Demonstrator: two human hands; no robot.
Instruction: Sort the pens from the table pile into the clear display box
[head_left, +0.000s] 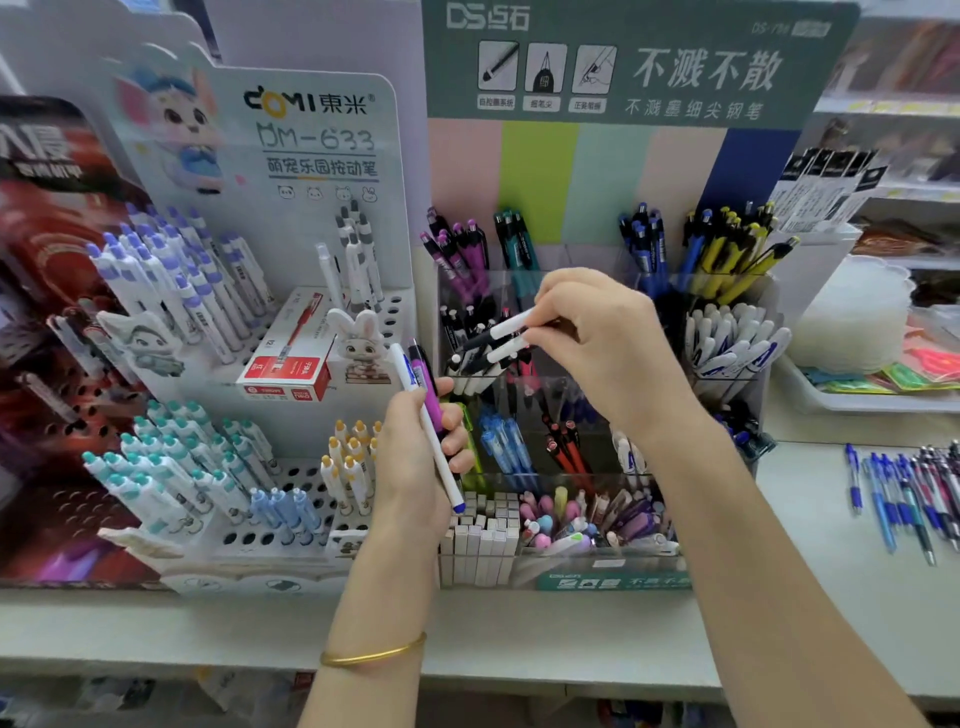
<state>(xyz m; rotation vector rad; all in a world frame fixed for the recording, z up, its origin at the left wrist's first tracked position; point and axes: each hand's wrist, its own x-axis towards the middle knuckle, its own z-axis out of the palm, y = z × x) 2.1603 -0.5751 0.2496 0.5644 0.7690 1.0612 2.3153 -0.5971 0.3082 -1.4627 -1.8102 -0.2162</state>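
Your right hand (597, 343) pinches two black-white pens (506, 328) over clear display box (571, 474). Your left hand (415, 462) curls round one white pen (435, 448), one purple pen (429, 382), possibly third.

Two pens (503, 340) with white caps and black barrels lie almost level, side by side, pinched at their right ends by the right grip (597, 338), caps pointing away to its left. Just below them is the clear display box (602, 566), tiered, its compartments filled with upright pens grouped by colour. Left of and lower than that grip, the left grip (415, 447) holds a white pen (436, 452) with a blue tip and a purple pen (428, 384), both tilted upright. Well to the right of both, the pile (909, 493) of blue and dark pens lies flat on the table (831, 545).
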